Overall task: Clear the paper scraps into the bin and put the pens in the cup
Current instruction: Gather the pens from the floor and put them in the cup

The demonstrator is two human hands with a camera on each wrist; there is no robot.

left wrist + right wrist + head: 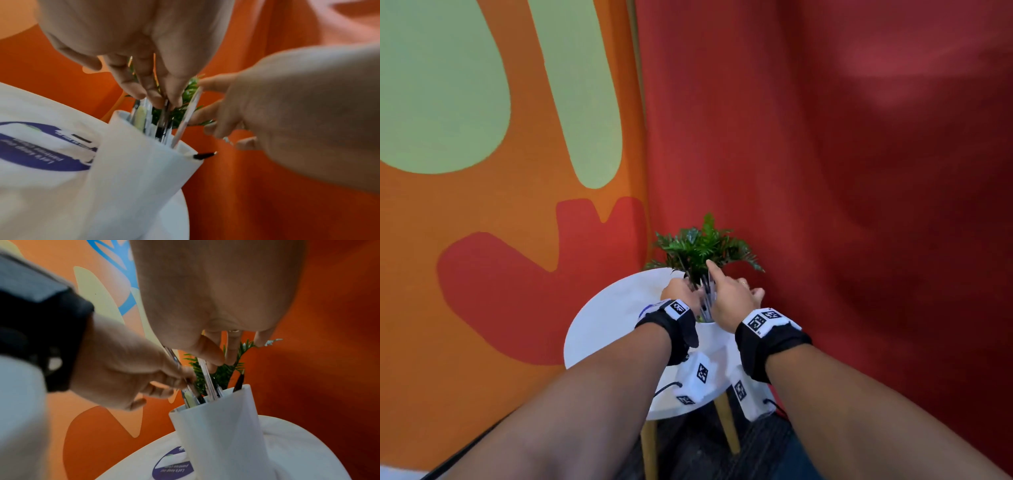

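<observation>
Both of your hands meet over the white cup (705, 317) at the far side of the round white table (606, 318); your left hand (676, 291) sits left of the pens (707, 294), your right hand (732, 301) right of them, forefinger stretched toward the green plant (702, 245).

From your left wrist, your left fingertips (162, 99) pinch a dark pen (164, 116) standing in the cup (139, 162).

From your right wrist, your right thumb and fingers (213, 353) pinch a clear pen (207, 379) whose lower end is inside the cup (218, 426). A purple sticker (172, 467) lies on the table.
</observation>
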